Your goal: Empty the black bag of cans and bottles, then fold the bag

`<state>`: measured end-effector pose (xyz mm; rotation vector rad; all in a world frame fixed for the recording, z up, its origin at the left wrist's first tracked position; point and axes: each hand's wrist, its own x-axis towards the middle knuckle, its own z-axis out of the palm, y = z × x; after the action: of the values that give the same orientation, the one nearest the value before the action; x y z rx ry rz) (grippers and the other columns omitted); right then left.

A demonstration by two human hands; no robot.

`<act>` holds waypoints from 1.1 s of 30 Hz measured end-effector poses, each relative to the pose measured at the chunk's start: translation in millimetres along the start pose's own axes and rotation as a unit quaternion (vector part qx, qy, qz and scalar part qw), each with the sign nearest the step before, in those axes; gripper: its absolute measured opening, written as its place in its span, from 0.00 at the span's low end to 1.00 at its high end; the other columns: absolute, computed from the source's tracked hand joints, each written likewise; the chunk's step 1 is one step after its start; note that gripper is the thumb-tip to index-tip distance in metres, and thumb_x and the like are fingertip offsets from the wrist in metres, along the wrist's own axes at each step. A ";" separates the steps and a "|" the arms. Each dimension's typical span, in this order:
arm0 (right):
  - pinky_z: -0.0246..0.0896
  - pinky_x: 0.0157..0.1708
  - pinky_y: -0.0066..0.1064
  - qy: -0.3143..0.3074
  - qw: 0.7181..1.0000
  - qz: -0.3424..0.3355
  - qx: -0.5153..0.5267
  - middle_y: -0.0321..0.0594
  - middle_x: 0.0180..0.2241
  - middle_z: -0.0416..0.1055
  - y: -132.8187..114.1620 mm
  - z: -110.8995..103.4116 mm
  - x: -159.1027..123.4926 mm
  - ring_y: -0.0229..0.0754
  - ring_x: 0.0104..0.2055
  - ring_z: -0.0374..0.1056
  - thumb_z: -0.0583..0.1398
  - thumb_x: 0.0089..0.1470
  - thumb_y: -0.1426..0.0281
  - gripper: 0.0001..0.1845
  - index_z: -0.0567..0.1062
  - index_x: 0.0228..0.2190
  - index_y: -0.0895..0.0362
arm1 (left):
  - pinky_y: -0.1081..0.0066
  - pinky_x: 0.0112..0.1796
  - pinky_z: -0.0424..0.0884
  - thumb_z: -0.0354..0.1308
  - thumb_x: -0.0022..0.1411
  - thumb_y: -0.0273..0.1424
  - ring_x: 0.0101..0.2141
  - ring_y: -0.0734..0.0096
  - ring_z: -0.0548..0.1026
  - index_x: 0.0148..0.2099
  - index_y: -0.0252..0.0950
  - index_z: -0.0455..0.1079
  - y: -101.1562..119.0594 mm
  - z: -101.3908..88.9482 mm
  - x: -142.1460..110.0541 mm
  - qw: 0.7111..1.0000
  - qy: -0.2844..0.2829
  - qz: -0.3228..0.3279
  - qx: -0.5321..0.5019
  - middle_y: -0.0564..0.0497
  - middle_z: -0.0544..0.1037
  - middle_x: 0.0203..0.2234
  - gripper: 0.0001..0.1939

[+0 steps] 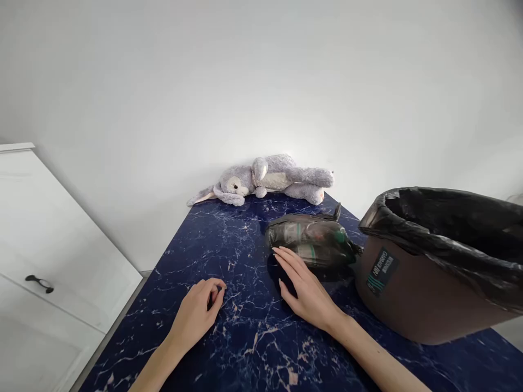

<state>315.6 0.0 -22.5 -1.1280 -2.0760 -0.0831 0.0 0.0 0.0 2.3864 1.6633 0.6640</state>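
Observation:
My right hand [304, 286] lies flat on the dark blue marbled table [245, 348], fingers stretched out, its fingertips touching a tied black plastic bag [314, 242] with packages showing through it. My left hand [198, 313] rests on the table to the left, fingers curled loosely inward, with nothing visible in them. A brown bin [412, 296] lined with a black garbage bag [453, 228] stands right of the tied bag.
A grey plush bunny [265, 179] lies at the table's far edge against the white wall. A white cabinet [44, 261] with a dark handle stands left of the table. The bin reaches the table's right edge.

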 end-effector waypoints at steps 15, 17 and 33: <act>0.50 0.66 0.73 0.182 0.943 0.265 -0.087 0.62 0.73 0.43 42.6 -15.8 -3.4 0.73 0.75 0.44 0.53 0.71 0.57 0.31 0.56 0.68 0.56 | 0.61 0.39 0.70 0.44 0.76 0.50 0.32 0.60 0.74 0.49 0.42 0.74 -4.0 0.5 0.3 1.000 -0.022 -0.008 -0.008 0.51 0.73 0.28 0.23; 0.58 0.61 0.73 0.174 0.941 0.281 -0.074 0.63 0.72 0.44 41.9 -15.1 -4.2 0.76 0.72 0.50 0.52 0.71 0.54 0.31 0.56 0.68 0.55 | 0.61 0.39 0.70 0.44 0.76 0.51 0.32 0.60 0.74 0.49 0.42 0.74 -4.8 0.7 -0.1 1.000 -0.027 -0.012 -0.009 0.51 0.73 0.29 0.24; 0.72 0.40 0.40 0.181 0.958 0.202 0.090 0.45 0.51 0.73 7.6 -19.3 0.1 0.43 0.38 0.72 0.53 0.72 0.61 0.12 0.71 0.51 0.50 | 0.63 0.37 0.71 0.47 0.76 0.49 0.31 0.61 0.75 0.49 0.43 0.75 -6.0 1.0 -0.5 1.000 -0.009 -0.004 -0.002 0.52 0.74 0.28 0.21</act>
<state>332.5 -2.8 -11.0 -1.2914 -1.4726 0.0898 -4.8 1.9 -3.3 2.3743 1.6616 0.6429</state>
